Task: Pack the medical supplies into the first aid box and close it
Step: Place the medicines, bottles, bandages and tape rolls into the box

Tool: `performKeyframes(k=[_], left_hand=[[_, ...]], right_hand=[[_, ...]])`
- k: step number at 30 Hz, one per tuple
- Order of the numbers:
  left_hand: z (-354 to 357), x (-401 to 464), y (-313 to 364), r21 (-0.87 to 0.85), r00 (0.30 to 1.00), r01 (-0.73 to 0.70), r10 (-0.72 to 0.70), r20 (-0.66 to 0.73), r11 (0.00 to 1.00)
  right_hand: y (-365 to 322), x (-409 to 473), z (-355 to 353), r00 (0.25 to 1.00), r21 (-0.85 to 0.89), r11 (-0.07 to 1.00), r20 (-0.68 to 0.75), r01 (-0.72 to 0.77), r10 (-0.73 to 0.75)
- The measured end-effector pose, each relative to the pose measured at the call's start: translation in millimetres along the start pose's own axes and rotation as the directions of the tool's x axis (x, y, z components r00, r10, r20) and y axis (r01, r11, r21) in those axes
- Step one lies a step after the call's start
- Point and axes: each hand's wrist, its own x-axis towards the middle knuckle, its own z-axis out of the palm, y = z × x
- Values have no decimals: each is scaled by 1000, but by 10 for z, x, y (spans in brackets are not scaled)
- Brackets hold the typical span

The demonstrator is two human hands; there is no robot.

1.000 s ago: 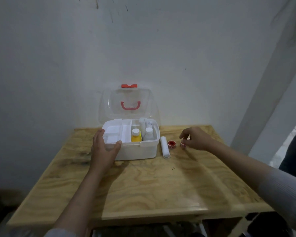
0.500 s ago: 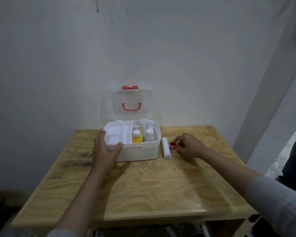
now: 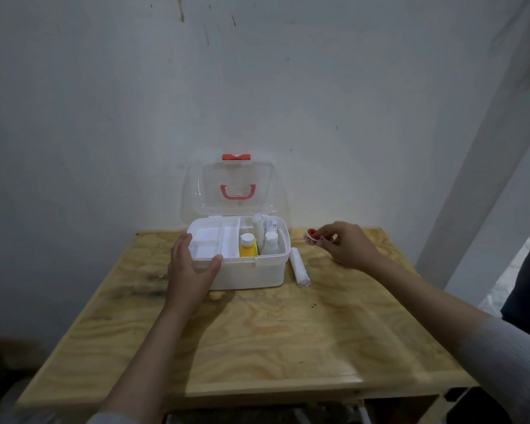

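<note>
The white first aid box stands open at the back of the wooden table, its clear lid with a red handle upright against the wall. Inside are a white tray, a yellow bottle, a clear bottle and white tubes. My left hand grips the box's front left corner. My right hand is lifted right of the box, holding small red-and-white tape rolls in its fingertips. A white bandage roll lies on the table beside the box's right wall.
A white wall rises right behind the table. A white slanted post stands at the right. The table's front edge is near me, with dark floor below on both sides.
My right hand gathered the small red tape rolls from the table beside the bandage roll and lifted them up. My left hand stayed on the box.
</note>
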Motion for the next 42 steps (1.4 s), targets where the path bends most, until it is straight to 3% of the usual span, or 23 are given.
performKeyframes(k=[6,11,15,17,25,30,33,42], left_hand=[[20,-19,32,-21,1000,-4,4,13,1000],[219,-96,124,-44,998,-3,6,65,999],[306,-147,212,-31,991,24,-19,134,999],[-148,29,-54,-10,997,66,-65,40,998],[-45,-36,36,-39,995,46,-42,93,998],[-87,-1,23,-31,997,23,-21,79,999],[-56,11,4,-29,997,24,-22,69,999],[-7,12,-17,-44,1000,3,-3,1,999]], right_hand=[[-730,190,-233,978,82,975,-16,208,-207],[-1225,361,-8,933,35,942,135,333,-335],[-1367,626,314,926,-85,947,256,308,-278],[-1988,926,766,898,-83,934,316,348,-307],[-1934,967,976,863,-190,907,430,375,-267],[-1849,991,619,907,-64,934,268,352,-324],[-1604,929,274,949,-2,958,138,286,-283],[-534,197,-59,997,-4,997,11,-76,76]])
